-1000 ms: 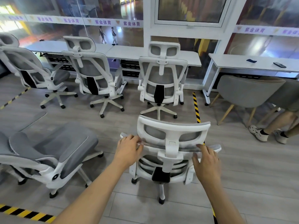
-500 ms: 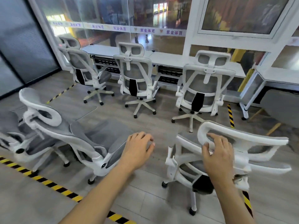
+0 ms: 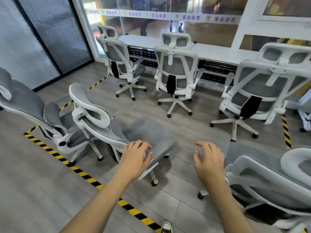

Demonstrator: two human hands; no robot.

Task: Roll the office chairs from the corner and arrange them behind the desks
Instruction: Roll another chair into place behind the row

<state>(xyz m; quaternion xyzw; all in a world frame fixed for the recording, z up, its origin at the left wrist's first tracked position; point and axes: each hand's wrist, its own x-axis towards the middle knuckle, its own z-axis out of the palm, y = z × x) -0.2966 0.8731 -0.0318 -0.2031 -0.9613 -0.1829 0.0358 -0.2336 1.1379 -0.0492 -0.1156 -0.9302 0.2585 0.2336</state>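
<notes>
Both hands reach forward with nothing in them. The left hand has its fingers loosely curled and hangs over the front edge of the grey mesh seat of the reclined office chair directly ahead; whether the fingertips actually touch the seat I cannot tell. The right hand is spread and relaxed over the bare grey floor, between that chair and another white-framed chair at the lower right edge of the view, touching neither. The reclined chair stands just inside a line of yellow-and-black floor tape, with a second reclined chair beside it to the left. Farther off, three upright office chairs stand in a row with their backs to the camera, drawn up behind the long white desks under the glass wall: one on the left, one in the middle and one on the right. A dark sneaker toe shows at the bottom edge.
</notes>
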